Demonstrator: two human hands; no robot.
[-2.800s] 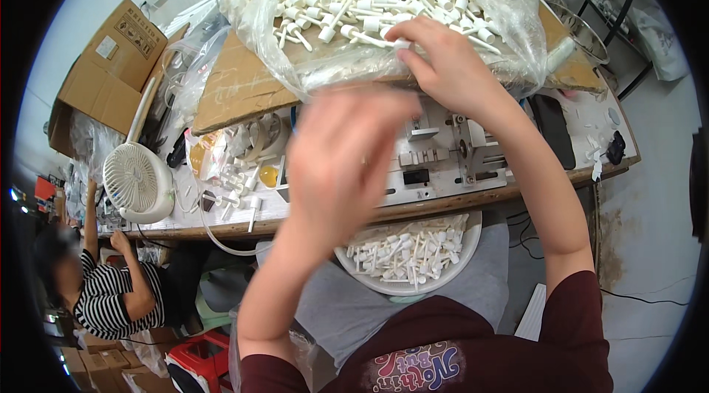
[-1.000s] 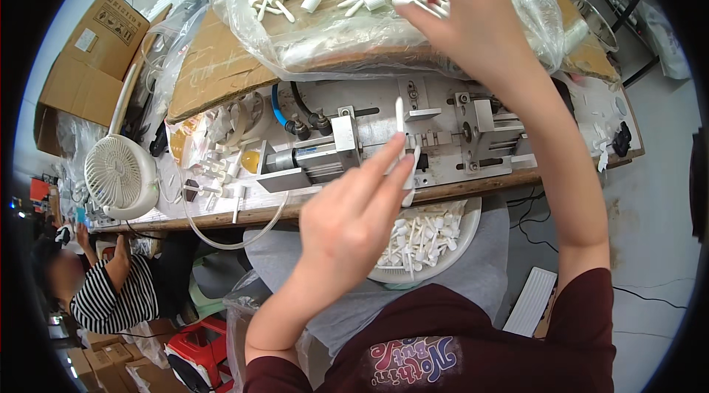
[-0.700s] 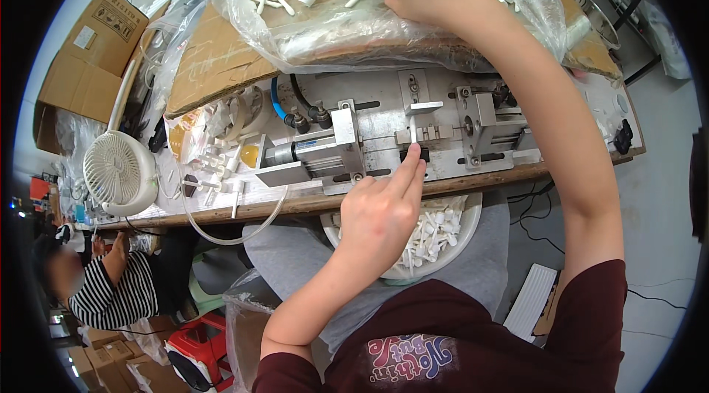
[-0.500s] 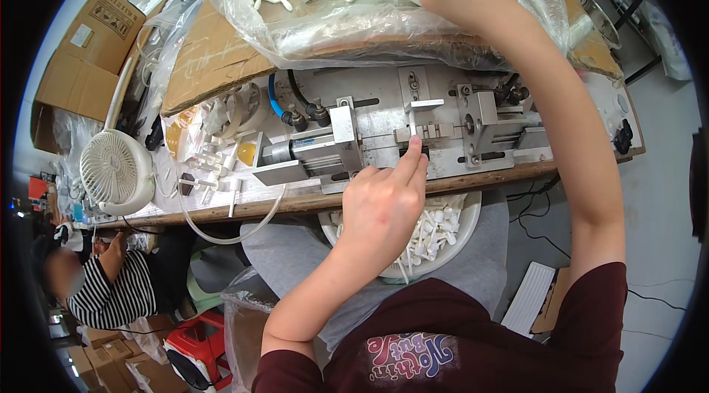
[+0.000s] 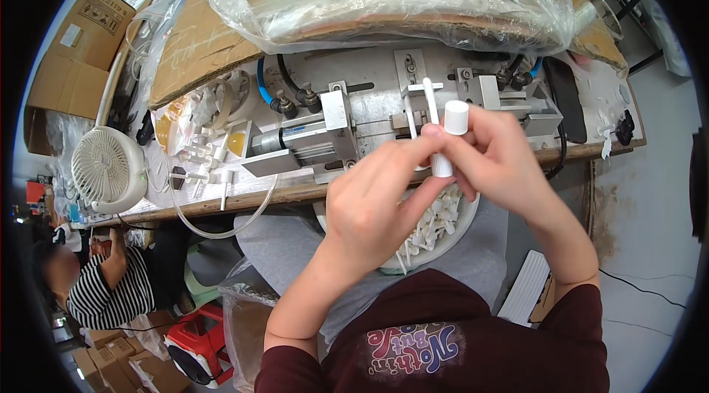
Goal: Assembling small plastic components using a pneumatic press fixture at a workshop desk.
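Your hands, centre of frame, together: left hand (image 5: pixel 377 197) pinching a white capped stick (image 5: pixel 431 101), stem up; right hand (image 5: pixel 498 160) gripping a second white cap (image 5: pixel 456 120) just beside it. Behind: metal fixture (image 5: pixel 317 138) on the table (image 5: pixel 295 199). Top: clear bag (image 5: pixel 295 24) of similar pieces. Below: bowl (image 5: pixel 461 239), more white pieces. Left: fan (image 5: pixel 109 170).

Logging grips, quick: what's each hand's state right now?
Left hand: closed on a white capped stick.
Right hand: closed on another white ribbed cap; any stick on it is hidden.
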